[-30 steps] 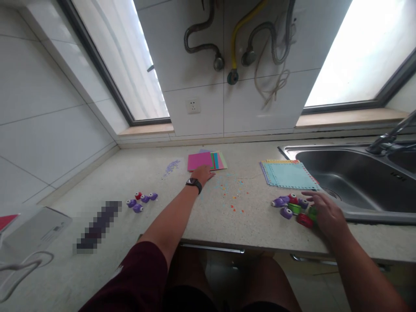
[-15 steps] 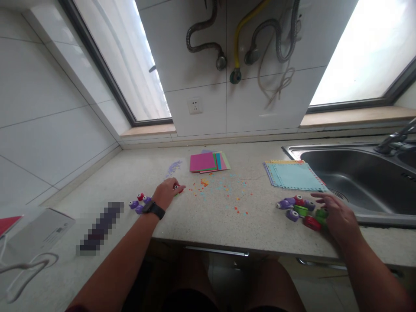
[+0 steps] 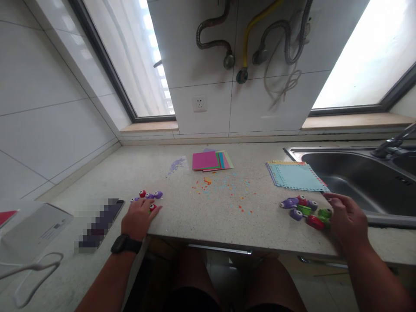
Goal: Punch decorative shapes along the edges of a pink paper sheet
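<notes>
My left hand (image 3: 139, 216) is down on the counter at the left, thumb and fingers closed around a small red and green paper punch (image 3: 152, 208). Several purple punches (image 3: 157, 195) and a red one (image 3: 142, 193) lie just beyond its fingers. At the right, my right hand (image 3: 349, 219) is curled with its fingertips drawn together; whatever they may hold is hidden. Close to it sits a cluster of punches: a green one (image 3: 325, 212), a red one (image 3: 315, 222) and several purple ones (image 3: 296, 214).
Coloured paper squares (image 3: 204, 160) lie at the back middle, with paper bits (image 3: 208, 181) scattered in front. Purple bits (image 3: 176, 164) lie further left. Light-blue bordered sheets (image 3: 294, 177) rest beside the steel sink (image 3: 344, 173). A white box (image 3: 55, 221) stands far left.
My left hand has moved left and nearer to me with the red and green punch, to beside the purple punches. My right hand's outstretched fingers have curled in.
</notes>
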The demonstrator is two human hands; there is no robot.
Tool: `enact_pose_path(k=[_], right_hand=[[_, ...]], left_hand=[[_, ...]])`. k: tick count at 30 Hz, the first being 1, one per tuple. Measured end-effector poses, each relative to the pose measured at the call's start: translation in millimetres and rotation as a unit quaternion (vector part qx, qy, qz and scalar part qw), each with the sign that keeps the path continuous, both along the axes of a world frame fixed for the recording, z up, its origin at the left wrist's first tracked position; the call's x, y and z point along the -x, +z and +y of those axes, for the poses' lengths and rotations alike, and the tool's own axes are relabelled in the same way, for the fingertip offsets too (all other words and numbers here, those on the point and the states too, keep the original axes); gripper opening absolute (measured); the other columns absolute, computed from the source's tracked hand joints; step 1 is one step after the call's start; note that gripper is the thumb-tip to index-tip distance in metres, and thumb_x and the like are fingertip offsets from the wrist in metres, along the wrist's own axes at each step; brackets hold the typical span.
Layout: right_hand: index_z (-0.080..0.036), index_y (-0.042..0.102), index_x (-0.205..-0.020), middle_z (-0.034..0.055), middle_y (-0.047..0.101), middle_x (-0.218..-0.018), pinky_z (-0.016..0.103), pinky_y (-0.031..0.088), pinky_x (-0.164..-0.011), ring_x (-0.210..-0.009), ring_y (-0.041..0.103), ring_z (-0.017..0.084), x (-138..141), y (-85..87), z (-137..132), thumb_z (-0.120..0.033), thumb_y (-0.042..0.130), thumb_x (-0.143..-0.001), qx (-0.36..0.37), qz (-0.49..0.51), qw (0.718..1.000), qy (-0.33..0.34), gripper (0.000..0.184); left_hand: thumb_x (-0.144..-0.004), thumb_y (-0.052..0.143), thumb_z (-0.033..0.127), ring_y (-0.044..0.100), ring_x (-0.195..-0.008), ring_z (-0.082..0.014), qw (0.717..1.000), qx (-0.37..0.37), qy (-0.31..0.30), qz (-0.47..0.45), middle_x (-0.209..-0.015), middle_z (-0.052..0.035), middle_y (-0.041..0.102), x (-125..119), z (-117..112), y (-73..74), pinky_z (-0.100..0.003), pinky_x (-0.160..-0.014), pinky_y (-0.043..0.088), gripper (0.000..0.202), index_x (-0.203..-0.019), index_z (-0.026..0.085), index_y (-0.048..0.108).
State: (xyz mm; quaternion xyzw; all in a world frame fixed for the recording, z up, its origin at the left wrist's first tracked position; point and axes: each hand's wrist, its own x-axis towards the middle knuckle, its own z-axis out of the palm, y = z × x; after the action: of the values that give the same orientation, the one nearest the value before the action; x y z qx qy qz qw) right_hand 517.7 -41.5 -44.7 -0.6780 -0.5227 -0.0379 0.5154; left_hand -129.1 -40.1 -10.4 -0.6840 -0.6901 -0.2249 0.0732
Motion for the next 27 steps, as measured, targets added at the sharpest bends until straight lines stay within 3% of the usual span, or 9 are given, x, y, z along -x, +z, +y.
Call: enact_pose_path(k=[3,5,8,9,12,16,20,23,27], right_hand=[[-0.033,0.069,-0.103,0.0147,0.067,-0.094,0.052,0.048,-0.069,-0.079,0.063,0.036,33.9,24.3,7.3,-0.045,0.05,-0.094,-0.011,-0.027,0.999,-0.017,0.024],[-0.025,0.067,-0.101,0.0154,0.067,-0.094,0.048,0.05,-0.069,-0.075,0.062,0.031,66.2,44.7,26.0,-0.04,0.049,-0.094,-0.011,-0.088,0.996,0.027,0.025],[-0.022,0.067,-0.099,0.0128,0.069,-0.096,0.044,0.051,-0.08,-0.087,0.064,0.03,123.2,73.1,70.5,-0.037,0.055,-0.09,0.026,-0.14,0.986,0.084,0.021],[-0.021,0.066,-0.102,0.0134,0.07,-0.098,0.045,0.05,-0.084,-0.091,0.064,0.03,143.3,80.5,87.5,-0.036,0.053,-0.091,0.076,-0.165,0.978,0.105,0.023],[-0.02,0.065,-0.108,0.0118,0.071,-0.104,0.041,0.051,-0.085,-0.095,0.066,0.028,203.3,91.6,136.8,-0.038,0.051,-0.095,0.129,-0.193,0.962,0.145,0.026],[-0.02,0.059,-0.132,0.0171,0.065,-0.131,0.042,0.047,-0.097,-0.116,0.061,0.031,273.4,75.8,186.4,-0.049,0.059,-0.093,0.201,-0.244,0.924,0.216,0.049],[-0.033,0.053,-0.144,0.0106,0.039,-0.161,0.05,0.033,-0.114,-0.145,0.037,0.039,314.4,45.4,214.8,-0.064,0.08,-0.07,0.271,-0.292,0.87,0.291,0.085],[-0.031,0.05,-0.147,0.0131,0.036,-0.162,0.057,0.023,-0.117,-0.148,0.031,0.039,322.0,31.0,227.9,-0.066,0.067,-0.083,0.302,-0.297,0.861,0.282,0.075],[-0.027,0.052,-0.145,0.0166,0.044,-0.155,0.061,0.023,-0.114,-0.142,0.036,0.04,315.3,27.9,240.2,-0.067,0.058,-0.089,0.327,-0.283,0.867,0.248,0.069]], left_hand=[[-0.096,0.054,0.048,0.057,-0.103,-0.035,0.997,-0.044,-0.024,0.05,-0.11,-0.014,0.068,-18.5,-0.6,-0.4,-0.05,-0.096,0.045,0.034,-0.107,0.022,0.07],[-0.098,0.052,0.043,0.058,-0.104,-0.033,0.993,-0.042,-0.098,0.049,-0.111,-0.0129,0.068,-43.8,2.7,0.1,-0.049,-0.097,0.045,0.03,-0.111,0.021,0.069],[-0.1,0.05,0.036,0.059,-0.106,-0.0308,0.979,-0.019,-0.202,0.034,-0.112,-0.0118,0.067,-85.1,12.9,-2.3,-0.047,-0.096,0.046,0.027,-0.115,0.022,0.067],[-0.1,0.051,0.036,0.059,-0.108,-0.0301,0.975,-0.018,-0.219,0.031,-0.113,-0.0114,0.067,-95.7,16.8,-4.2,-0.047,-0.097,0.047,0.027,-0.117,0.022,0.066],[-0.099,0.054,0.033,0.058,-0.111,-0.0292,0.965,-0.015,-0.263,0.02,-0.118,-0.0111,0.066,-109.9,26.2,-11.2,-0.047,-0.098,0.047,0.026,-0.12,0.021,0.064],[-0.099,0.053,0.026,0.055,-0.115,-0.0282,0.952,-0.025,-0.3,-0.051,-0.12,-0.0125,0.064,-101.5,30.6,-18.0,-0.048,-0.103,0.046,0.027,-0.124,0.018,0.061],[-0.098,0.054,0.023,0.054,-0.115,-0.0284,0.945,-0.018,-0.314,-0.091,-0.121,-0.012,0.063,-94.6,32.1,-20.1,-0.05,-0.103,0.045,0.027,-0.123,0.019,0.061],[-0.097,0.054,0.023,0.055,-0.114,-0.0285,0.942,-0.005,-0.32,-0.103,-0.121,-0.011,0.064,-94.3,35.0,-21.6,-0.051,-0.102,0.044,0.026,-0.122,0.021,0.062],[-0.097,0.054,0.023,0.054,-0.116,-0.0286,0.942,-0.001,-0.309,-0.131,-0.121,-0.0107,0.063,-93.6,36.6,-25.5,-0.052,-0.103,0.043,0.026,-0.122,0.021,0.062]])
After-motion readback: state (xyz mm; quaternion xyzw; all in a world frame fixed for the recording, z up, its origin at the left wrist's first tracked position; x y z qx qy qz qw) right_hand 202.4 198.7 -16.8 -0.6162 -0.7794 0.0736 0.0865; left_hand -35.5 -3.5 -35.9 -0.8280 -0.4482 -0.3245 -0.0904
